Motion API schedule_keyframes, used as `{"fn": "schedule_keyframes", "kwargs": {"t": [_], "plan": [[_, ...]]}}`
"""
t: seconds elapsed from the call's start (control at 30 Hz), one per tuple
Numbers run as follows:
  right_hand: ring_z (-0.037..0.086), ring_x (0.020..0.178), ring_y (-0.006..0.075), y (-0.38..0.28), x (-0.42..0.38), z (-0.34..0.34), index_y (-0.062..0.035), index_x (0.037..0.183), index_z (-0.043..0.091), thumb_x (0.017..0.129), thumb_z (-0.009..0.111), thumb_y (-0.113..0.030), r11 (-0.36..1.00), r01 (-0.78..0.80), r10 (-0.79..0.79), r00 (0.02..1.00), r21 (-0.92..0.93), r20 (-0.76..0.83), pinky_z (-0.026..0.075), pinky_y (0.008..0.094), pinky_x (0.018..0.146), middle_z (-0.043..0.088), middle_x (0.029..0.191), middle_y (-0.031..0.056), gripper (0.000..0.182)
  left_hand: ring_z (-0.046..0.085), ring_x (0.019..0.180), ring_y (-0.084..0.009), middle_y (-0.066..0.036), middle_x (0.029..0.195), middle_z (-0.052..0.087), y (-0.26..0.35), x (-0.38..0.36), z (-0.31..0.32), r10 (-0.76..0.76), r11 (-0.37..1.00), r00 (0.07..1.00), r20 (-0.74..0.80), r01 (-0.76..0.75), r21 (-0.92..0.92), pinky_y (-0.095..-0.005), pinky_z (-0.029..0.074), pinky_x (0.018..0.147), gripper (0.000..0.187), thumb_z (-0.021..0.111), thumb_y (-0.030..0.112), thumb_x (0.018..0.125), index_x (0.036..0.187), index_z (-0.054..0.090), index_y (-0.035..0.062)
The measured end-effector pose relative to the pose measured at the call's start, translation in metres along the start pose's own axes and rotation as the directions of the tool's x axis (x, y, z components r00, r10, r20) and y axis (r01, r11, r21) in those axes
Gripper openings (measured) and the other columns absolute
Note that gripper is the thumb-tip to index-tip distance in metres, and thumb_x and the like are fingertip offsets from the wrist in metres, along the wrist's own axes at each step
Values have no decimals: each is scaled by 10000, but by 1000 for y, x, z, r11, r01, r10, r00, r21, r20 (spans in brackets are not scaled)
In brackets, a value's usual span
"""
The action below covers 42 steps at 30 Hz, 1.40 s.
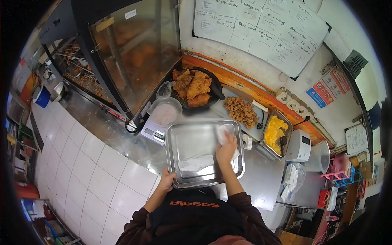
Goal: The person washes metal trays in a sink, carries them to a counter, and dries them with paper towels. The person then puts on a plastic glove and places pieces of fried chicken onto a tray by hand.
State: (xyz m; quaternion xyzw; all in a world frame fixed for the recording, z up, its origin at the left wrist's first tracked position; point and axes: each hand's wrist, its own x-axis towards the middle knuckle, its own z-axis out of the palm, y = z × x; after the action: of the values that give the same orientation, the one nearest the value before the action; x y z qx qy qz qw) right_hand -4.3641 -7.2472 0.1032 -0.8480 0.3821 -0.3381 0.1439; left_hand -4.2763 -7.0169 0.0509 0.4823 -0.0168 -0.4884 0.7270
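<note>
A rectangular metal tray (190,139) is held at the counter's front edge, close to my body. My left hand (166,180) is closed on its near left corner, fingers partly hidden by the rim. Inside the tray, toward the right, my right hand (227,150) is closed on a crumpled white tissue (222,131), pressed against the metal; some blur shows there. A second white tissue (196,163) lies flat on the tray floor. Just beyond the tray's far left corner stands a kitchen scale (154,131) with a clear plastic tub (165,114) on it.
Behind are a black bowl of fried chicken (194,87), a cutting board with chopped fried pieces (241,111), a knife (260,105) and a metal pan of yellow food (274,132). A glass display cabinet (134,53) rises at left. A white device (299,146) stands right.
</note>
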Motion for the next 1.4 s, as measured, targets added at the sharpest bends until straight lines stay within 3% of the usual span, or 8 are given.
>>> {"fn": "schedule_keyframes", "kwargs": {"t": [0.2,0.27,0.37,0.5,0.73,1.03,1.17,1.4], "plan": [[522,958,315,-60,-57,19,-23,1041,571,664,578,-9,953,176,-253,910,249,327,390,388,848,583,1008,137,378,555,645,-153,-60,772,560,-14,8,9,60,998,996,-74,-62,-28,-245,451,562,426,428,-77,572,989,497,-23],[530,927,307,-76,-60,7,-77,1063,565,658,564,55,811,-121,-204,859,573,470,428,373,799,570,998,99,426,551,656,-155,-62,776,558,-9,5,11,52,998,996,-78,-54,-24,-248,450,569,413,430,-76,576,981,497,-25],[535,944,330,-79,-49,-11,-52,1110,530,694,567,50,737,-152,-33,965,658,259,435,353,811,554,1051,133,430,547,674,-161,-66,781,555,-1,1,12,25,999,993,-118,-30,-45,-253,447,584,390,433,-74,583,965,499,-27],[449,1089,274,-60,-54,-7,-89,1152,507,720,633,-145,916,337,-399,821,217,409,307,459,909,477,1203,96,454,551,692,-172,-75,808,546,-8,6,0,28,1000,993,-113,-29,-9,-262,469,589,443,430,-64,588,1028,471,-24],[432,1091,236,-29,-44,0,-125,1142,539,646,618,-102,809,525,-587,706,264,396,291,445,882,498,1190,43,504,548,663,-165,-70,791,545,1,-7,11,31,999,995,-95,-33,-16,-267,473,595,437,425,-69,585,1017,469,-18],[544,865,282,-53,-43,11,-97,1067,587,622,616,-7,899,292,-333,940,326,77,393,390,788,606,986,123,455,558,677,-171,-75,804,551,9,-1,10,56,998,997,-57,-57,-22,-275,471,596,471,426,-77,566,1032,469,-27],[560,953,271,-91,-77,0,-71,1103,561,675,595,4,730,-135,-312,807,670,502,426,355,835,593,1040,146,436,562,711,-174,-79,815,556,-9,7,6,118,991,971,-210,-127,-33,-264,463,600,475,422,-87,584,1055,466,-36],[550,932,286,-12,32,-22,-5,1068,545,686,530,67,901,-45,152,964,432,-217,405,353,857,583,983,153,389,566,723,-186,-92,865,557,1,-7,7,64,991,993,-101,-75,-112,-275,483,613,474,428,-70,588,1059,464,-35]]}}
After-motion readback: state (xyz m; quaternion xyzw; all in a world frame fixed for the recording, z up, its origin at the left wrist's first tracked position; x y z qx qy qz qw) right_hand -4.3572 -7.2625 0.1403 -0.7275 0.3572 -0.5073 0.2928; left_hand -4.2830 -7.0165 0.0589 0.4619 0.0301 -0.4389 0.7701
